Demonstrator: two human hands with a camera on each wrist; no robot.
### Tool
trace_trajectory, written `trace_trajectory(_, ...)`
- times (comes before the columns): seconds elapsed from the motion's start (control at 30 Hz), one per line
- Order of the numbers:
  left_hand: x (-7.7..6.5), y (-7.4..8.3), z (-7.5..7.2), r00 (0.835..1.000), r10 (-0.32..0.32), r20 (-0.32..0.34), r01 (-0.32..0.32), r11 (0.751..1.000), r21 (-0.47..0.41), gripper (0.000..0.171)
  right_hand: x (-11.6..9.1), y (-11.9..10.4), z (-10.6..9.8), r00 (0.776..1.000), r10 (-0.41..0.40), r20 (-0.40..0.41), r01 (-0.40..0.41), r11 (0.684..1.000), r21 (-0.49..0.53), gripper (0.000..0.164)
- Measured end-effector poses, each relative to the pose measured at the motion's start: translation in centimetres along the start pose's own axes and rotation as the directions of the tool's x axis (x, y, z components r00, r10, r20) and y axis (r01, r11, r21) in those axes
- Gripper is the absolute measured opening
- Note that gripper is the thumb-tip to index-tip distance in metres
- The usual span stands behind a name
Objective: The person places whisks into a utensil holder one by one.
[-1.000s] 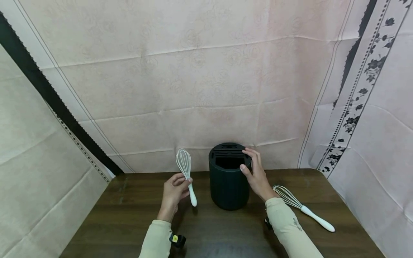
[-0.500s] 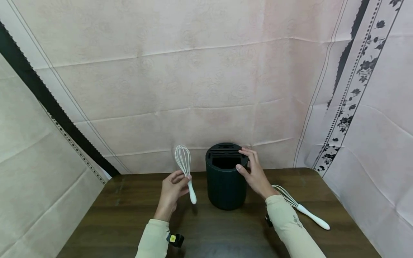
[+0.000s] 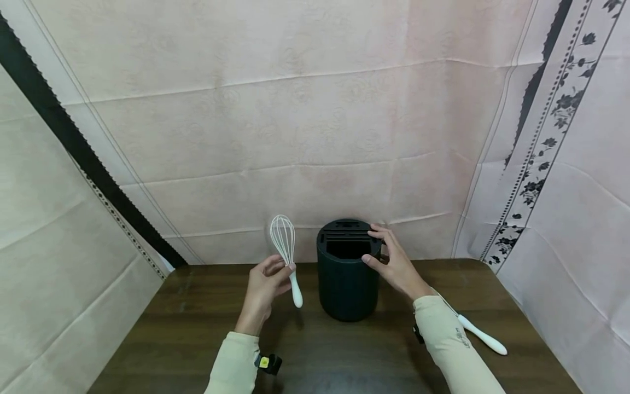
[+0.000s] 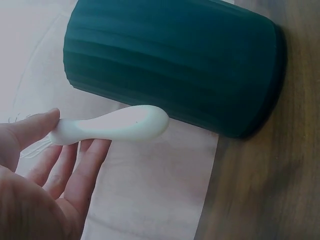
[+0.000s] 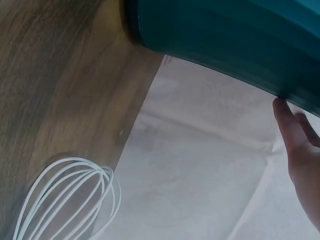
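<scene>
In the head view, my left hand (image 3: 266, 287) pinches a small white whisk (image 3: 283, 238) between thumb and fingers, just below its wires. The whisk stands nearly upright, wires up, above the table and left of a dark green utensil holder (image 3: 348, 295). Its white handle (image 4: 125, 123) points away from the palm in the left wrist view, apart from the holder. My right hand (image 3: 396, 268) rests on the holder's right rim, thumb at the front, fairly straight fingers farther back. A second white whisk (image 3: 484, 335) lies right of the holder; my right forearm hides most of its wires (image 5: 70, 197).
The brown wooden table (image 3: 172, 339) ends at a pale cloth (image 3: 295, 126) hanging behind it, with more cloth at both sides. A slotted top with a wide dark opening (image 3: 347, 249) faces up on the holder.
My left hand has raised the whisk slightly. My right forearm has shifted a little to the right and now covers the wires of the lying whisk. The holder stays in place.
</scene>
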State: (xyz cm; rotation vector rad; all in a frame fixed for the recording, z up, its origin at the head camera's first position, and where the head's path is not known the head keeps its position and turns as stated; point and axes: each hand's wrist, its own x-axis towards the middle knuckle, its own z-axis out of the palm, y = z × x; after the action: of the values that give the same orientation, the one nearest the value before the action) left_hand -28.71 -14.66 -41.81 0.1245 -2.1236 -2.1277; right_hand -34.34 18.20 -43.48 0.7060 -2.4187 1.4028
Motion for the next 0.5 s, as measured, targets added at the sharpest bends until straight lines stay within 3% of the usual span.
trace_trajectory(0.5, 0.03, 0.81, 0.15, 0.998, 0.055, -0.031, -0.055, 0.998, -0.018, 0.046, 0.06, 0.21, 0.49, 0.999, -0.014, -0.032, 0.014, 1.000, -0.012, 0.065)
